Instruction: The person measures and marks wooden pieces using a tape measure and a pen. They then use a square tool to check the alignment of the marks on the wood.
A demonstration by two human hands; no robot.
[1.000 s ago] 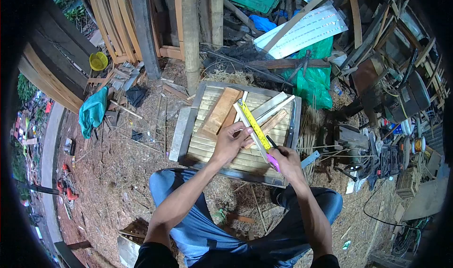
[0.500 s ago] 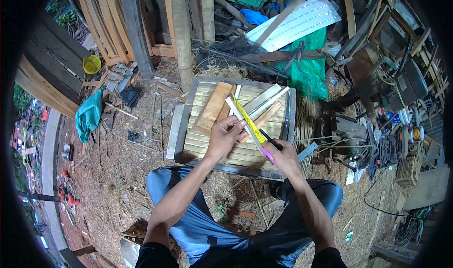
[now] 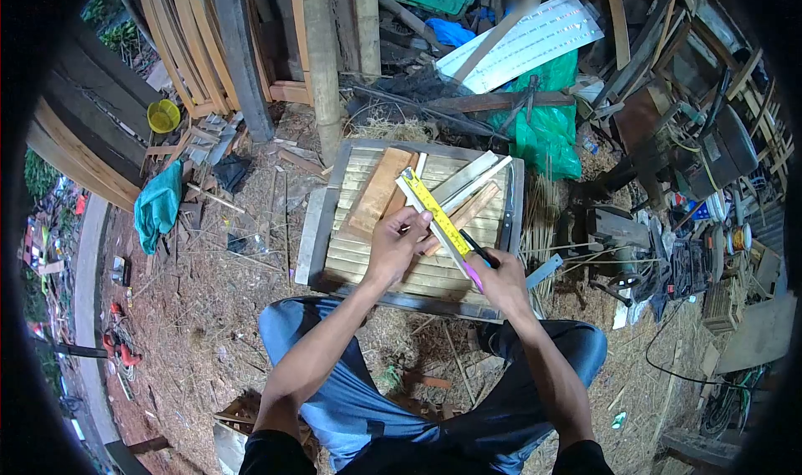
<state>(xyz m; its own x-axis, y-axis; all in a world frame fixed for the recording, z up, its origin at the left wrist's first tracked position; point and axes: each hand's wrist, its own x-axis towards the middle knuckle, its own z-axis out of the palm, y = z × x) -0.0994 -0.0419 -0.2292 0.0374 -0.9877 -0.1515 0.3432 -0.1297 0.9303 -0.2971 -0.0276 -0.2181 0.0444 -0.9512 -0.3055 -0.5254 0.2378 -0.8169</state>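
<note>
My left hand (image 3: 398, 243) pinches a pale, narrow wooden strip (image 3: 402, 189) between thumb and fingers above the slatted work surface. Along that strip lies the extended yellow blade of a tape measure (image 3: 439, 214), its hooked end near the strip's far end. My right hand (image 3: 501, 283) is closed around the near end of the strip and the tape; a bit of pink-purple (image 3: 474, 273) shows at the fingers. A black pen-like stick (image 3: 474, 244) also juts from that hand. The tape's case is mostly hidden by the right hand.
On the slatted wooden board (image 3: 355, 262) lie brown wood blocks (image 3: 380, 191) and several pale strips (image 3: 472, 182). A dark-handled tool (image 3: 508, 216) rests at its right edge. Wood scraps and shavings cover the ground; a green cloth (image 3: 159, 203) lies left.
The tape blade has shifted slightly left and turned, so more of its yellow face shows over the strip. Both hands stay in nearly the same place.
</note>
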